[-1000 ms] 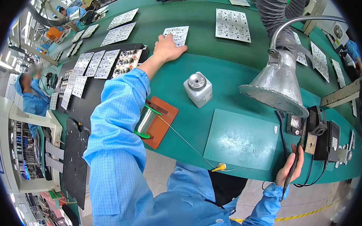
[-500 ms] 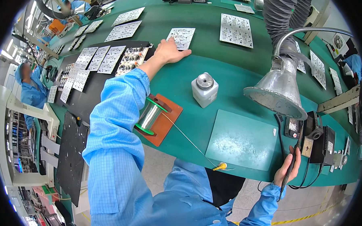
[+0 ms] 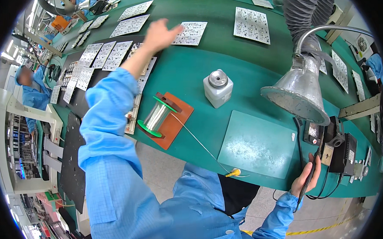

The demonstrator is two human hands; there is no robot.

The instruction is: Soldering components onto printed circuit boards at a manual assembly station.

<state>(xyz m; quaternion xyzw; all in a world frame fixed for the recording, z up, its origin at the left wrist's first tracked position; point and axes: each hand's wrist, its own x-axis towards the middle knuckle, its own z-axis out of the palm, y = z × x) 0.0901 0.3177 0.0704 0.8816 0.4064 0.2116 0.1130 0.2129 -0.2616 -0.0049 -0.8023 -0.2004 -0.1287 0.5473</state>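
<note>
My left hand (image 3: 159, 36) is over the far part of the bench, thumb and fingers apart, holding nothing. Just right of it lies a white circuit board (image 3: 192, 33); whether my thumb touches it I cannot tell. Under my left forearm, partly hidden, are boards with mounted components (image 3: 132, 115). At the right, my right hand (image 3: 306, 179) is wrapped round the dark handle of a soldering iron (image 3: 308, 174), its front end up by the iron's stand (image 3: 332, 132). A solder spool (image 3: 158, 116) sits on a brown holder (image 3: 180, 127), its wire running to a yellow tip (image 3: 233, 172) at the bench edge.
A white bottle with a metal top (image 3: 218, 88) stands mid-bench, behind a green mat (image 3: 257, 144). The metal fume hood (image 3: 297, 93) hangs low at the right. Several white boards (image 3: 251, 25) lie along the far strip. A co-worker (image 3: 33, 90) is at the left.
My left hand has come off the white board and moved left and farther away, with the forearm shifting left off the spool. My right hand holds the soldering iron nearly still.
</note>
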